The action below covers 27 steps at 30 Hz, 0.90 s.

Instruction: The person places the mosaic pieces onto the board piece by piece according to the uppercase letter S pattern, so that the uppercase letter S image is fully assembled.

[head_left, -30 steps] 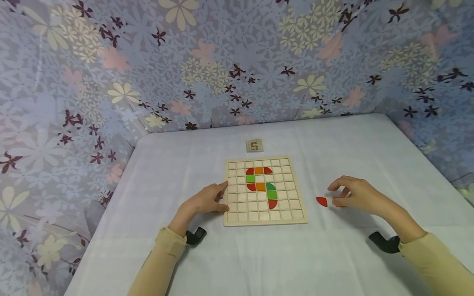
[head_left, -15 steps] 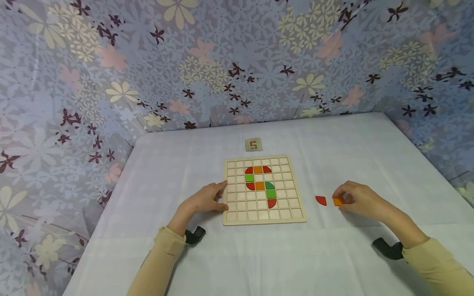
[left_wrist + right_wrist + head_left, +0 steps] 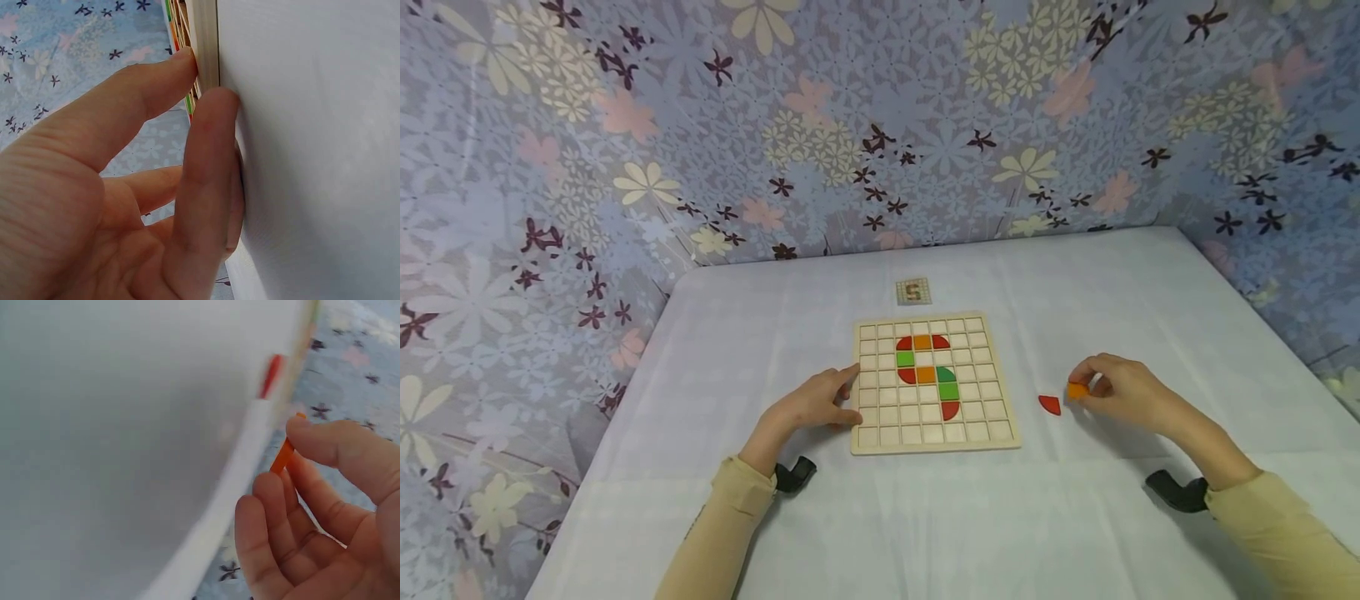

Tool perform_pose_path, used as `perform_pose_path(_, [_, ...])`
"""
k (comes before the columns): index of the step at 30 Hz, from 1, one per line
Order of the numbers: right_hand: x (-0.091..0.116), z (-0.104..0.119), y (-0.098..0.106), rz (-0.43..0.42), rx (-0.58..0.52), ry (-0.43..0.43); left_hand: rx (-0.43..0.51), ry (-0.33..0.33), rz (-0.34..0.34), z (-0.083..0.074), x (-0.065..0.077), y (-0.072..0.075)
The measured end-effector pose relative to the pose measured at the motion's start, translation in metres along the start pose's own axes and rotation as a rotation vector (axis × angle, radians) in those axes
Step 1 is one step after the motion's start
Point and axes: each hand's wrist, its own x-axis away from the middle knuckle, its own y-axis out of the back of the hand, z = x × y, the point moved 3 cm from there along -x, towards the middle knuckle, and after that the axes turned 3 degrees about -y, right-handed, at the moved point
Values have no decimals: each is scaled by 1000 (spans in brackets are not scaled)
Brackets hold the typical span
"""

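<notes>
My right hand [image 3: 1126,392] pinches an orange square tile [image 3: 1077,391] between thumb and fingers, right of the board. In the right wrist view the tile [image 3: 282,456] is seen edge-on under the thumb. Beside it on the cloth lies a red quarter-circle tile [image 3: 1050,405]. With thumb and a finger spread along its left edge, my left hand [image 3: 808,406] touches the wooden grid board [image 3: 936,452]. Red, orange and green tiles sit in the board's cells; among them are a light green square [image 3: 949,391] and a dark green quarter-circle [image 3: 946,374].
Behind the board lies a small card [image 3: 913,292] printed with a grid and an S-like figure. A white cloth [image 3: 970,533] covers the table. Flowered fabric [image 3: 850,125] hangs at the back and sides. Black wrist mounts [image 3: 1176,492] sit under both forearms.
My right hand has closed its fingers on the orange tile, lifted it off the cloth and brought it slightly toward the board. The left hand stays at the board's edge.
</notes>
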Motion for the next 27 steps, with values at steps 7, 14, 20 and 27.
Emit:
perform_pose_path(7, [-22,22,-1,-27,-81,10,14,9,-1,3,0,-2])
perform_pose_path(14, [-49,53,-10,29,-117,72,-18,8,-3,2,0,0])
perform_pose_path(20, [-69,80,-21,77,-131,161,-18,16,-7,2,0,1])
perform_pose_path(27, [-86,104,-45,156,-150,281,-35,21,-6,4,-1,0])
